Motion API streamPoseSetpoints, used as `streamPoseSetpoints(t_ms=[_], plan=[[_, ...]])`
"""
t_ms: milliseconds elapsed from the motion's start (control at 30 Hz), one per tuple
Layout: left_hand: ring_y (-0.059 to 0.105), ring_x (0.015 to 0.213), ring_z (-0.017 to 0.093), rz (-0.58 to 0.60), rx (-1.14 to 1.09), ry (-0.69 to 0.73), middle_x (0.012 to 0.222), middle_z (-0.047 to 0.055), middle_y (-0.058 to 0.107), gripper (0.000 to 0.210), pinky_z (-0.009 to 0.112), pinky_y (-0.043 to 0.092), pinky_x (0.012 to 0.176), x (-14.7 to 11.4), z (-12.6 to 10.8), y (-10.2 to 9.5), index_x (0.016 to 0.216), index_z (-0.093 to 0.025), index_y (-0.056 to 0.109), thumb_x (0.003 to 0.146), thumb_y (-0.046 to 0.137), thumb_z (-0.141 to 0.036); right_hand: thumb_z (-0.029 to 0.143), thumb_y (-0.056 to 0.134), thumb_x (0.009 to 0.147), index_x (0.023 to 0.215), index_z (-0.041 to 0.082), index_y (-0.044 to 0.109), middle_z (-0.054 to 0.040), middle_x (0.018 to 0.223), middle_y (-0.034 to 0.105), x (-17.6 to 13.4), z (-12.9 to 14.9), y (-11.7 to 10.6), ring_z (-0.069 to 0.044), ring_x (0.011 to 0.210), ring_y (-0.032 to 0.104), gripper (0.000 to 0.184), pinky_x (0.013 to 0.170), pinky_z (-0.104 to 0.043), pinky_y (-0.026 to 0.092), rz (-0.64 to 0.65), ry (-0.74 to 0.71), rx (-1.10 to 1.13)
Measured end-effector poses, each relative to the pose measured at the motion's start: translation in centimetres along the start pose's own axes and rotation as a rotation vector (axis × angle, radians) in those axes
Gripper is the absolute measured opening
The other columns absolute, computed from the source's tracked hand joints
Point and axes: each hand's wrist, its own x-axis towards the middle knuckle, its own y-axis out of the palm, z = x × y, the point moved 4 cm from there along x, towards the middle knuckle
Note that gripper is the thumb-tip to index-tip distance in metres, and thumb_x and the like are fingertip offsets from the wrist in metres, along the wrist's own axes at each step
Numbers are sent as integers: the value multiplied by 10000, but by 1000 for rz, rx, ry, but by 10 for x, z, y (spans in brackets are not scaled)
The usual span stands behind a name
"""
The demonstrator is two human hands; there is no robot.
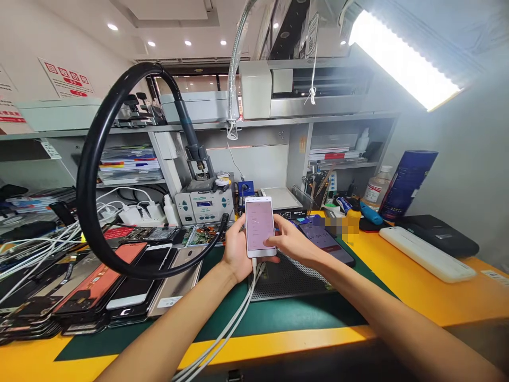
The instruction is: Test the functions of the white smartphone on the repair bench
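A white smartphone (260,223) is held upright in front of me, its pale pinkish screen lit with small lines of text. My left hand (235,249) is closed around its left side and lower back. On the right edge, my right hand (288,239) grips it too, with the thumb on the lower right of the screen; some of its fingers are hidden behind. A white charging cable (253,281) runs down from the phone's bottom edge. Below lies a dark perforated pad (274,286) on the green mat (222,318).
Stacks of phones (131,286) crowd the left side, under a black looped hose (85,175) from the soldering station (204,207). Another phone showing a timer (324,241) lies to the right. Beyond are a white power bank-like block (427,253), a black case (433,233) and a bottle (377,188).
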Motion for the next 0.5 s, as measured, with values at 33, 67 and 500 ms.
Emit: streamPoseSetpoints(t_ms=[33, 67, 500], plan=[[731, 795, 282, 3, -2, -3, 986, 178, 745, 617, 428, 632, 644, 0, 0, 0, 1320, -93, 644, 1015, 356, -547, 132, 621, 654, 991, 219, 569, -24, 912, 656, 0, 1, 0, -236, 931, 610, 353, 784, -362, 493, 4, 3, -1], [732, 797, 283, 3, -4, -8, 987, 180, 745, 620, 432, 632, 648, 0, 0, 0, 1323, -91, 641, 1015, 354, -547, 132, 625, 654, 980, 217, 565, -25, 924, 656, 0, 2, 0, -234, 936, 613, 342, 794, -363, 494, 1, 3, -7], [739, 870, 299, 31, -46, -22, 1021, 162, 751, 602, 458, 621, 733, 0, 1, 1, 1347, -134, 631, 1023, 337, -547, 571, 514, 916, 907, 203, 571, 6, 816, 562, 6, -12, -3, -152, 706, 502, 372, 625, -283, 379, -59, 17, 110]])
